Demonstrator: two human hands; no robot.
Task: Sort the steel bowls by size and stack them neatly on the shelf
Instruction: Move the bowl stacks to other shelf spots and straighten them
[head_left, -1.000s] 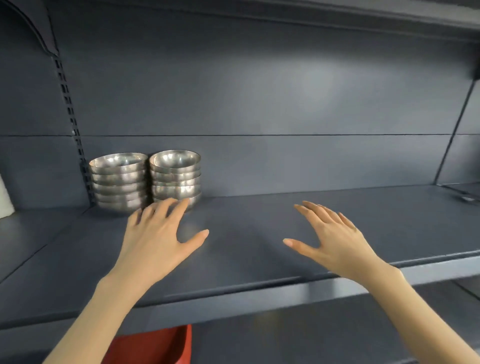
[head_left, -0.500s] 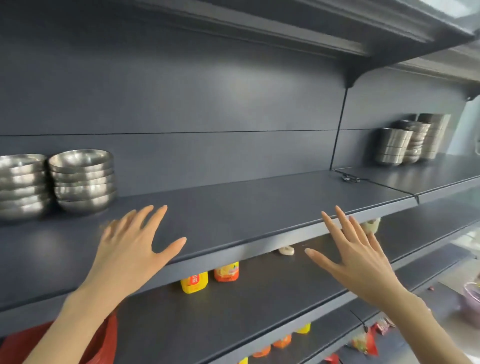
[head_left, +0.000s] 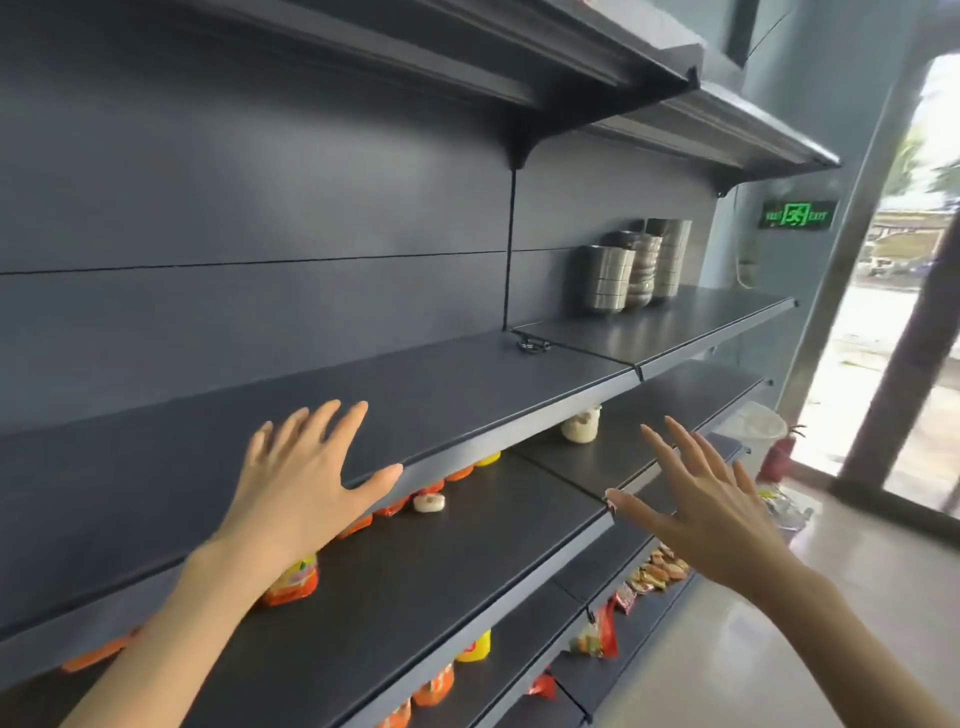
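The steel bowls (head_left: 631, 270) stand in three stacks close together on the far right section of the shelf (head_left: 691, 322), near the back panel (head_left: 311, 218). The stacks look different in height and width, so I think they are not yet sorted.

Both hands are well apart from the bowls. The left hand (head_left: 306, 483) hovers over the front edge of the near section. The right hand (head_left: 711, 514) is in the air beside the lower shelves. All fingers (head_left: 675, 447) are spread wide and hold nothing.

The step in hand seems to be to reach these stacks. It is better to come close first, then take one stack with both hands from the sides, because steel is slippery and a tall stack can tip. A small dark object (head_left: 532, 344) lies on the shelf between, and it should be avoided.
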